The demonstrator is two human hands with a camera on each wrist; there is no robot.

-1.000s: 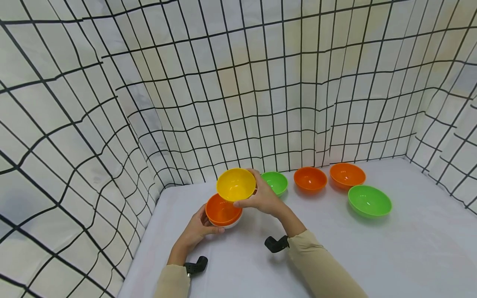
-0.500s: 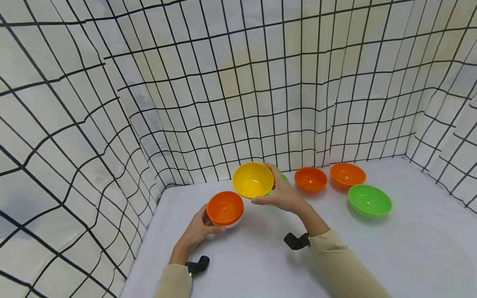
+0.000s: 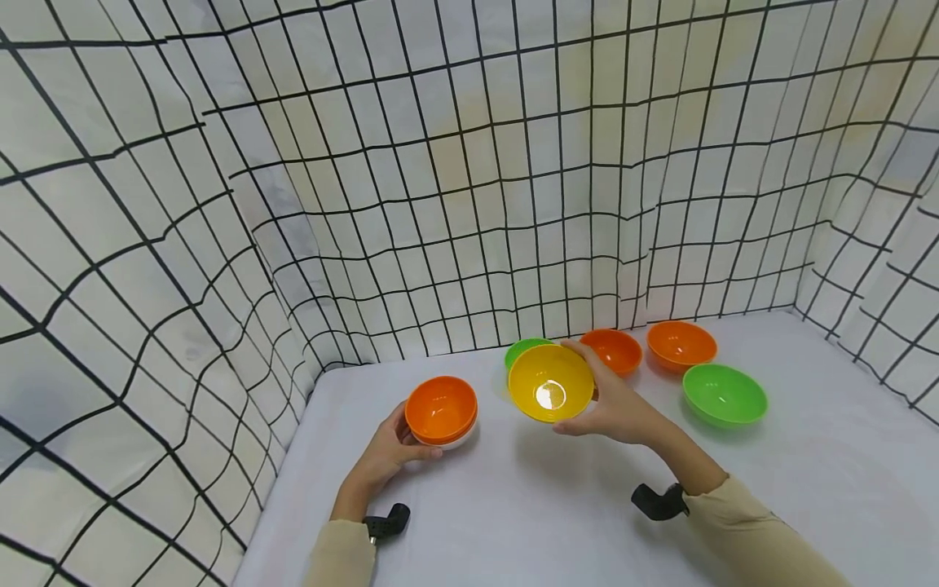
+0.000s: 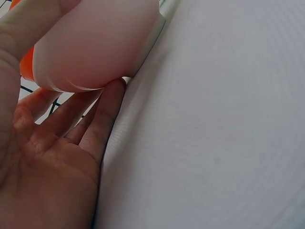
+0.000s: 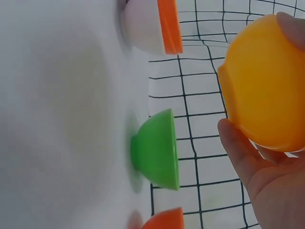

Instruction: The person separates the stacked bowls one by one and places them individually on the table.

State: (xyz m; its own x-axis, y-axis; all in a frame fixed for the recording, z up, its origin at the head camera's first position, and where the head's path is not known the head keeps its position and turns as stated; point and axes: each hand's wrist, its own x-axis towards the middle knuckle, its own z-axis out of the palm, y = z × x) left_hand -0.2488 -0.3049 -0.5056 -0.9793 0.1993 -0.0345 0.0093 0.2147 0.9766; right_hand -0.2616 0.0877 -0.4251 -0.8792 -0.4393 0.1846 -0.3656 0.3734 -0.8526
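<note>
Place: apparently a staged recording booth
Backdrop (image 3: 469,196): creased sheeting, black grid
Surface (image 3: 543,522): plain white
Wrist cameras (image 3: 389,523): two, black

Bowl stack (image 3: 441,409) left, held bowl (image 3: 550,381) right

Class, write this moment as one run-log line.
left hand: grips bowl stack, orange above white, on table | right hand: holds yellow bowl above table | head view: yellow bowl partly hides green bowl

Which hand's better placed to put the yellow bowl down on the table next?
Right, most likely. The right hand holds the yellow bowl above the table. The left hand is occupied, gripping the stack of bowls, orange over white, away to the left.
</note>
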